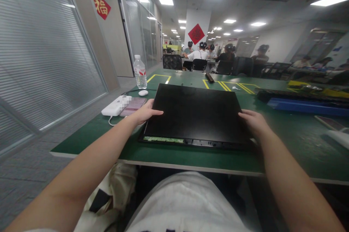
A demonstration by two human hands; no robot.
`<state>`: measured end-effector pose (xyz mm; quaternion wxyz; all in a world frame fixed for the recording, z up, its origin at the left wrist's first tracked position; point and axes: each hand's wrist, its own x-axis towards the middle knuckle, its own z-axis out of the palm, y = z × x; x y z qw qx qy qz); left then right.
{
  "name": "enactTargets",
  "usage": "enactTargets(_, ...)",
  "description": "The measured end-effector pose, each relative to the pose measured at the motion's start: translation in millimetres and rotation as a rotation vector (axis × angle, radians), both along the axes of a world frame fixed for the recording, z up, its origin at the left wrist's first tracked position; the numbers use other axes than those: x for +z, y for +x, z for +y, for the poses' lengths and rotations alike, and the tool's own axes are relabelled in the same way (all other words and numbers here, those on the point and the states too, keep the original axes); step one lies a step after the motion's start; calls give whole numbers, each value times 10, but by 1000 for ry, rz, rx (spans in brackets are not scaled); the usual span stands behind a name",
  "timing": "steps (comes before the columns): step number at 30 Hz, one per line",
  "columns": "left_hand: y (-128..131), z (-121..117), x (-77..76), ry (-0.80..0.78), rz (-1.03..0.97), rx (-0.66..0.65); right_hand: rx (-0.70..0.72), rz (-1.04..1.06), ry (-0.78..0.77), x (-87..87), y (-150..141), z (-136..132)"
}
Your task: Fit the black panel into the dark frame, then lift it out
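Note:
A black flat display panel (193, 112) lies in front of me at the near side of the green table (89, 139). Along its near edge runs a dark strip, with a green circuit board (163, 139) on the left part. My left hand (147, 111) grips the panel's left side, thumb on the dark face and fingers hidden below the edge. On the opposite side my right hand (252, 121) grips the right edge, its thumb at the rim and the other fingers mostly out of sight. Whether the panel touches the table everywhere I cannot tell.
Left of the panel are a phone (133, 105), a white power bank (116, 105) with a cable, a white oval case (143, 93) and a water bottle (140, 72). A blue tray (308, 106) sits at the right. Several people (199, 55) sit farther back.

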<state>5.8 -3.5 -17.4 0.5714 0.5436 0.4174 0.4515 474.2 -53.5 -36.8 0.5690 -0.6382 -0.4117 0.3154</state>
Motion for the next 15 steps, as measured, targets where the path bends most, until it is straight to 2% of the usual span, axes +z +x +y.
enactTargets(3,13,-17,19,-10,-15,12,-95,-32,43,-6,69,37)
enactTargets(7,22,-16,23,-6,-7,19,-128,-10,59,46,66,25)
enactTargets(15,-16,16,-9,-22,72,33,-112,10,12,89,4,-38)
